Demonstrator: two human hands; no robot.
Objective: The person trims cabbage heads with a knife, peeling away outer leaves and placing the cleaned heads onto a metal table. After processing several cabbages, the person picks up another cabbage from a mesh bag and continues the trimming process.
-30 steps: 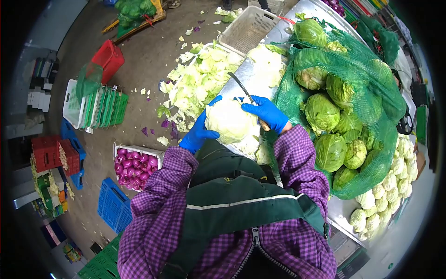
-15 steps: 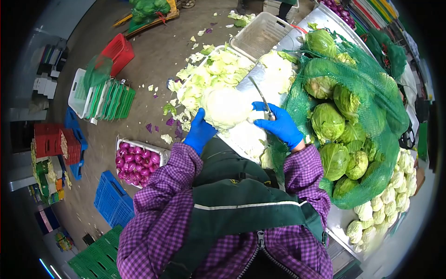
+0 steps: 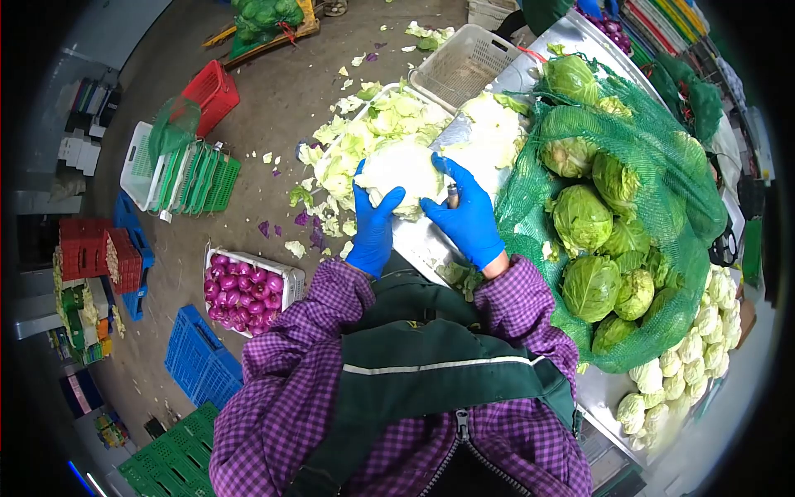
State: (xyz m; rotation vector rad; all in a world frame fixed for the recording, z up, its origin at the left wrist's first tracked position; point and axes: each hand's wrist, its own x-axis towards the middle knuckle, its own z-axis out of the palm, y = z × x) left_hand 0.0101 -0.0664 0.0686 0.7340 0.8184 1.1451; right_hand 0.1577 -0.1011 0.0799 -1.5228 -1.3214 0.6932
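A pale, peeled cabbage (image 3: 402,172) is held above the edge of the metal table. My left hand (image 3: 374,224), in a blue glove, grips its left side with the thumb along the near side. My right hand (image 3: 465,217), gloved too, has its fingers at the cabbage's right side. The handle of a knife (image 3: 452,195) shows between its thumb and fingers; the blade is hidden. Trimmed leaves (image 3: 352,153) fill a white crate beyond the cabbage. On the right, a green mesh bag (image 3: 530,186) holds several green cabbages (image 3: 585,219).
Peeled cabbages (image 3: 648,377) are stacked at the table's right end. An empty-looking grey crate (image 3: 464,70) stands beyond the leaves. Purple onions (image 3: 240,290) fill a crate on the floor at left, beside a blue pallet (image 3: 199,356). Leaf scraps litter the floor. Another person's sleeve (image 3: 546,12) shows at top.
My right hand has moved left with the knife, from beside the cabbage onto its right side. The blade, visible before, is now hidden. My left hand has shifted slightly right around the cabbage.
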